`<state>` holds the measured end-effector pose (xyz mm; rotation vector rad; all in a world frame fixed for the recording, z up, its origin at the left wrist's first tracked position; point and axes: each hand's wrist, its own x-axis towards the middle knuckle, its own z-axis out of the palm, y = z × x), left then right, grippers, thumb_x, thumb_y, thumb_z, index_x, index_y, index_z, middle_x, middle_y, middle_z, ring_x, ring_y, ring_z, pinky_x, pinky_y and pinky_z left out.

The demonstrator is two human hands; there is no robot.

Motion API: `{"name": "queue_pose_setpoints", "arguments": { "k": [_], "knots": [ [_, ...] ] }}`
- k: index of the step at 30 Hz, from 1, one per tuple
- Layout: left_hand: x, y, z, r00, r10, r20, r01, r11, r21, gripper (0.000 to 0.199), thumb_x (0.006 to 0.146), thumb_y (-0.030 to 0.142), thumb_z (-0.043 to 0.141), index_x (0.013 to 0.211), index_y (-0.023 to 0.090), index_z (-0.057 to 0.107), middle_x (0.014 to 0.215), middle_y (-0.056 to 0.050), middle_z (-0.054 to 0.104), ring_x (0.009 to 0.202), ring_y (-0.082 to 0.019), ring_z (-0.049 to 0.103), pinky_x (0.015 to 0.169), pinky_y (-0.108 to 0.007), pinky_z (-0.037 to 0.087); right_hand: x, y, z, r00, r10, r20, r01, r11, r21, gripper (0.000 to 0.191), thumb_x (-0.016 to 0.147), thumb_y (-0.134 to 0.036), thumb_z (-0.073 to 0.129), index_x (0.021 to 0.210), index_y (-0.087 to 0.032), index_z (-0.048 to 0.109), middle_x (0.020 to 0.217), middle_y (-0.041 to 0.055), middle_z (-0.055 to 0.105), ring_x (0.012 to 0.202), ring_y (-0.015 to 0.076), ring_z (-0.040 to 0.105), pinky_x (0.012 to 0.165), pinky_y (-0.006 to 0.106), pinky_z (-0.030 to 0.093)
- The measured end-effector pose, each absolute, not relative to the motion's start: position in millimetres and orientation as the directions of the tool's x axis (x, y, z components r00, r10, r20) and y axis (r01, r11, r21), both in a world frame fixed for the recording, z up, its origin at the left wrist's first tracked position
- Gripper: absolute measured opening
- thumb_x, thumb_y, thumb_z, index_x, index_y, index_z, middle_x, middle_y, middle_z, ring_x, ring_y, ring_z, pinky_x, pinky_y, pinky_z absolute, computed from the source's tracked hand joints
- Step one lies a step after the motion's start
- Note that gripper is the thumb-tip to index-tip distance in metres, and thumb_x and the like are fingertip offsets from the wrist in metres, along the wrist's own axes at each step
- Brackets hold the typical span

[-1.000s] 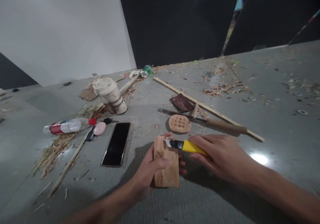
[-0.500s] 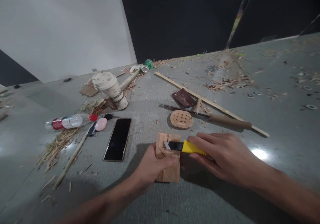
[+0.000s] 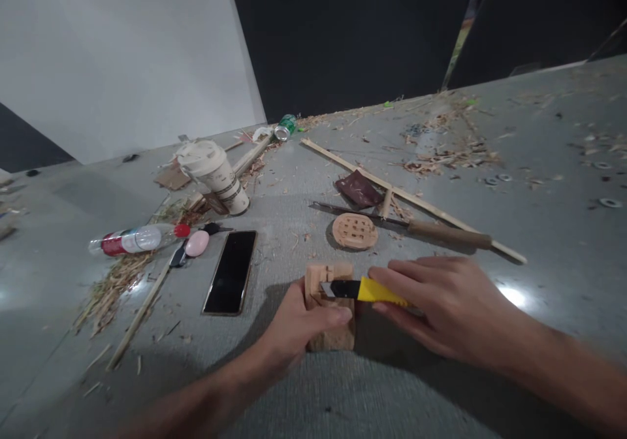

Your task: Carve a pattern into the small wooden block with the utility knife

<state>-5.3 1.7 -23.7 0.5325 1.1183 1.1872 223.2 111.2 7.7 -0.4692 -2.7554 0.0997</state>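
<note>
My left hand [image 3: 298,318] holds a small wooden block [image 3: 329,341] from its left side, the thumb lying across its face. Cuts and a carved recess mark the upper part of the block. In my right hand [image 3: 431,302] is a yellow and black utility knife [image 3: 375,291], its blade pointing left and resting on or just over the carved part. Just beyond the block lies an oval wooden piece [image 3: 355,231] with a grid of small holes. The fingertips of my left hand behind the block are hidden.
Left of my hands lie a phone [image 3: 230,272], a pink oval object [image 3: 197,243] and a plastic bottle [image 3: 142,238]. A lidded paper cup [image 3: 215,178] stands behind. Ahead are a long-handled tool [image 3: 445,234], a brown scrap [image 3: 359,189], a wooden strip [image 3: 431,210] and scattered shavings.
The block's top edge has tipped slightly, and its lower end appears a little higher. The knife blade remains at the carved part; both hands have barely moved. The whole view has shifted slightly.
</note>
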Motion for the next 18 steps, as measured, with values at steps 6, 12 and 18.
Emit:
{"name": "queue_pose_setpoints", "arguments": {
  "k": [6, 12, 18],
  "knots": [
    [-4.8, 5.0, -21.0, 0.041, 0.94, -0.338, -0.398, 0.326, 0.857, 0.051, 0.068, 0.041, 0.099, 0.109, 0.017, 0.081, 0.103, -0.006, 0.079, 0.09, -0.018, 0.072, 0.084, -0.03, 0.058, 221.3, 108.3, 9.6, -0.897, 0.308, 0.318, 0.292, 0.952, -0.096, 0.017, 0.11, -0.038, 0.05, 0.115, -0.024, 0.057, 0.082, -0.0013, 0.065, 0.064, 0.0196, 0.062, 0.063, 0.038, 0.028],
    [-3.8, 5.9, -19.9, 0.005, 0.951, -0.31, -0.314, 0.296, 0.902, 0.04, 0.072, 0.038, 0.095, 0.104, 0.018, 0.082, 0.1, -0.005, 0.078, 0.092, -0.019, 0.071, 0.086, -0.031, 0.058, 219.6, 106.1, 11.8, -0.899, 0.292, 0.328, 0.28, 0.956, -0.082, 0.017, 0.111, -0.038, 0.048, 0.117, -0.024, 0.056, 0.081, -0.0022, 0.064, 0.063, 0.0193, 0.061, 0.063, 0.038, 0.03],
    [-2.7, 5.6, -21.2, -0.011, 0.944, -0.331, -0.281, 0.314, 0.907, 0.034, 0.073, 0.042, 0.095, 0.092, 0.017, 0.08, 0.087, -0.003, 0.075, 0.08, -0.016, 0.068, 0.078, -0.029, 0.057, 219.8, 104.9, 14.1, -0.894, 0.297, 0.334, 0.288, 0.954, -0.078, 0.018, 0.111, -0.039, 0.048, 0.117, -0.024, 0.057, 0.082, -0.0023, 0.065, 0.065, 0.0196, 0.063, 0.064, 0.038, 0.031]
  ]
}}
